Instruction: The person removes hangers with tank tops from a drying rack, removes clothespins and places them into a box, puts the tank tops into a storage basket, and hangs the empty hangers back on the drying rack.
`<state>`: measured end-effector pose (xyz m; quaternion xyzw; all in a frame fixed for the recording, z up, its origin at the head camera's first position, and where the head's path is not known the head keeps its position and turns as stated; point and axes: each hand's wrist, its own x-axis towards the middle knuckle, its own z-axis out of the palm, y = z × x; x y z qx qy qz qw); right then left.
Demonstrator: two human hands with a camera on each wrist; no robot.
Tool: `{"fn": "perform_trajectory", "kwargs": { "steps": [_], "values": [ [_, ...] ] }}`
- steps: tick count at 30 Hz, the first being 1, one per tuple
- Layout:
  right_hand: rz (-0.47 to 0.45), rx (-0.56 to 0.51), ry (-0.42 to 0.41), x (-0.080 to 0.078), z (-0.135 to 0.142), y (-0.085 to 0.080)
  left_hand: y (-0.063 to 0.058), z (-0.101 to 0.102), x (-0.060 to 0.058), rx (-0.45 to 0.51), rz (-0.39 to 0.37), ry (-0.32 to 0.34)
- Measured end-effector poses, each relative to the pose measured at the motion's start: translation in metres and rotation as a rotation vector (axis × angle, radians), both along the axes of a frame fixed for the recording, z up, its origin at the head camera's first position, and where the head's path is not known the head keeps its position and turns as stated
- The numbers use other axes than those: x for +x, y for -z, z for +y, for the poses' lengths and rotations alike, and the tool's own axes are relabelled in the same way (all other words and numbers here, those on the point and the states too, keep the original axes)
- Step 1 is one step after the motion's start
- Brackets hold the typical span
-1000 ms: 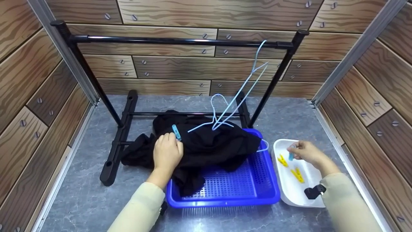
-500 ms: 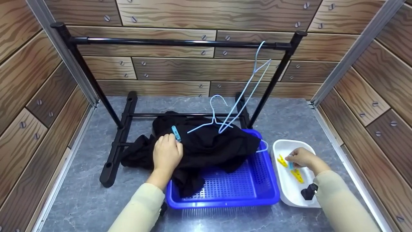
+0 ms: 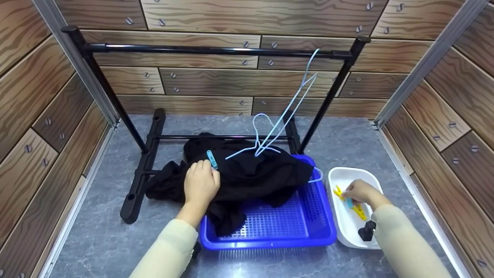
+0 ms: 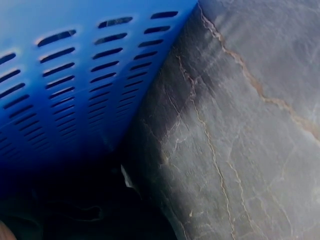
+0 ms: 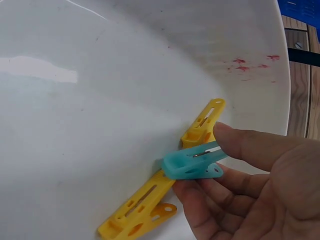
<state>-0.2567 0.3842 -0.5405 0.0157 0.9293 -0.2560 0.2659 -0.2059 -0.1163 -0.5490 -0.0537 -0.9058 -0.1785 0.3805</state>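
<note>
In the head view my left hand (image 3: 201, 181) grips the black garment (image 3: 262, 173), which lies bunched over the blue basket (image 3: 266, 244). A blue clothespin (image 3: 212, 159) sticks out beyond its curled fingers. From the top of the garment rises the hook of a light blue hanger (image 3: 256, 131). My right hand (image 3: 362, 191) is low in the white tray (image 3: 339, 235). Its thumb and fingers pinch a light blue clothespin (image 5: 192, 163), seen close up in the right wrist view. That clothespin overlaps two yellow clothespins (image 5: 137, 205) lying in the tray.
A black clothes rack (image 3: 216, 50) stands behind the basket. One hanger (image 3: 295, 104) hangs from the right end of its rail. Another hanger's hook (image 3: 317, 175) pokes out at the basket's right side. Wood-patterned walls (image 3: 208, 81) enclose the grey floor (image 3: 92, 216).
My right hand has moved down and slightly left in the tray with the light blue clothespin, over the yellow ones. The hanger on the rail sways. My left hand stays put.
</note>
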Motion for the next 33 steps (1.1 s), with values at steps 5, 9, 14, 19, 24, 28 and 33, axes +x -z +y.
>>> {"fn": "perform_trajectory", "kwargs": {
  "steps": [5, 9, 14, 19, 24, 28, 33],
  "values": [
    [0.005, -0.001, 0.004, -0.0008, -0.0009, -0.0002, -0.0016, -0.0001, 0.0009, 0.000, 0.001, 0.002],
    [0.013, 0.005, 0.015, -0.0010, -0.0011, 0.0009, -0.0019, 0.0001, 0.0011, 0.000, -0.001, 0.002],
    [0.011, 0.049, 0.015, -0.0025, -0.0015, -0.0003, -0.0012, -0.0002, 0.0008, -0.001, -0.004, 0.003],
    [0.001, 0.066, 0.021, -0.0034, -0.0014, -0.0014, -0.0003, -0.0002, 0.0002, 0.002, -0.009, -0.001],
    [-0.005, 0.068, 0.028, -0.0045, 0.0013, -0.0011, 0.0011, -0.0004, -0.0006, 0.003, -0.009, -0.003],
    [-0.003, 0.064, 0.033, -0.0048, 0.0023, -0.0019, 0.0021, -0.0005, -0.0008, 0.005, -0.006, -0.003],
    [-0.006, 0.079, 0.023, -0.0048, 0.0024, -0.0046, 0.0013, 0.0001, -0.0004, 0.008, 0.000, -0.003]
  ]
}}
